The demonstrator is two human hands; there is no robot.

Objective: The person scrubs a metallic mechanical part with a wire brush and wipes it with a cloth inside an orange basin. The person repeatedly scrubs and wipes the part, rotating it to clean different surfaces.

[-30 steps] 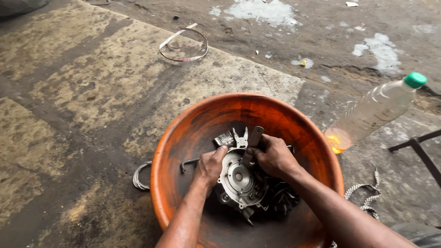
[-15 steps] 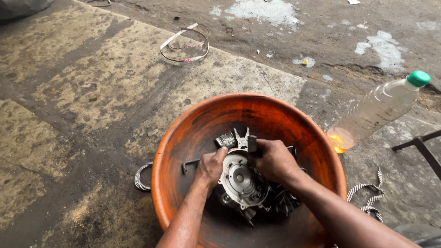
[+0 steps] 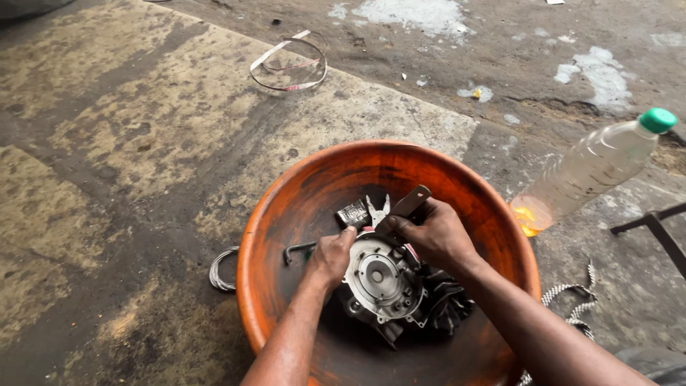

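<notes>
Concrete floor [image 3: 128, 143], orange basin [image 3: 286, 214], bottle [image 3: 586, 171] beside; in basin, metal engine cover [image 3: 379, 279]: likely heavy, stiff, oily, best gripped at rim; left hand [image 3: 330, 256] clamped on its edge, right hand [image 3: 436, 236] closed around flat tool [image 3: 407, 204]

place: outdoor repair workshop | floor: stained, cracked concrete floor [image 3: 143, 129] | signs: oily orange basin [image 3: 286, 214] with metal engine part [image 3: 379, 279], plastic bottle [image 3: 593, 168] with yellowish liquid, wire loop [image 3: 289, 64]
</notes>
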